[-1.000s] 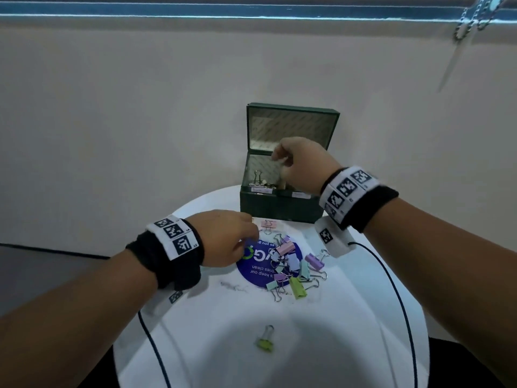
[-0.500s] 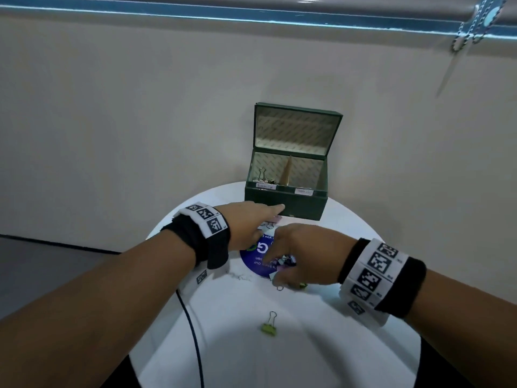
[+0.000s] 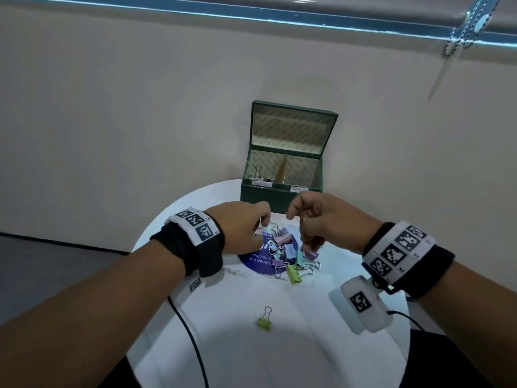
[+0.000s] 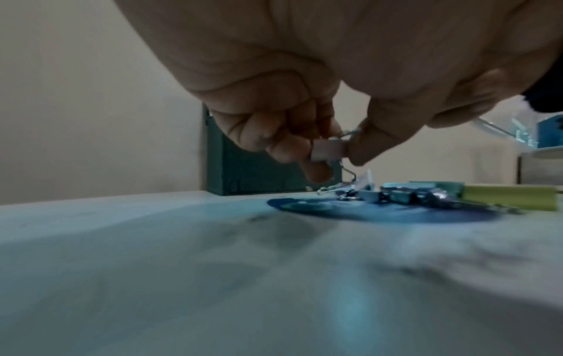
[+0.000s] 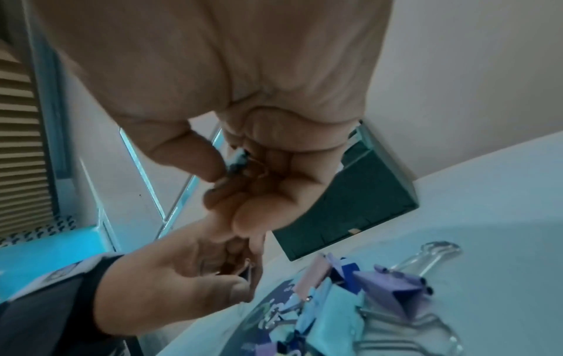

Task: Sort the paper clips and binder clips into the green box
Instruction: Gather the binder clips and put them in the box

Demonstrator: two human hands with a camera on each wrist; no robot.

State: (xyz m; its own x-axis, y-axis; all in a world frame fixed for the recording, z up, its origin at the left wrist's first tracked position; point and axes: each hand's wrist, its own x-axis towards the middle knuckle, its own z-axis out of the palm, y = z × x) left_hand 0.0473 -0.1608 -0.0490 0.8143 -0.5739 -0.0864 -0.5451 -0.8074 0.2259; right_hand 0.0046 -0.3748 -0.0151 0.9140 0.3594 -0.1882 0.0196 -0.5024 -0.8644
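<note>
The green box [image 3: 281, 191] stands open at the table's far edge, with a binder clip [image 3: 258, 172] in its left compartment. A pile of pastel binder clips [image 3: 289, 254] lies on a blue round sticker [image 3: 253, 260]. My left hand [image 3: 261, 223] hovers at the pile's left and pinches a pale pink binder clip [image 4: 328, 149] between thumb and fingers [image 4: 284, 147]. My right hand [image 3: 303, 219] is raised over the pile's right side, its thumb and curled fingers pinching a small bluish clip [image 5: 239, 159]. A green binder clip [image 3: 264, 320] lies alone nearer to me.
The round white table [image 3: 321, 345] stands against a beige wall. A thin wire paper clip [image 3: 234, 273] lies left of the sticker. A black cable [image 3: 193, 348] runs from my left wrist over the table's near edge. A blind cord [image 3: 458, 35] hangs at the upper right.
My right hand came down from the box to the pile and has risen pinching a clip. My left hand has picked the pink clip up off the table.
</note>
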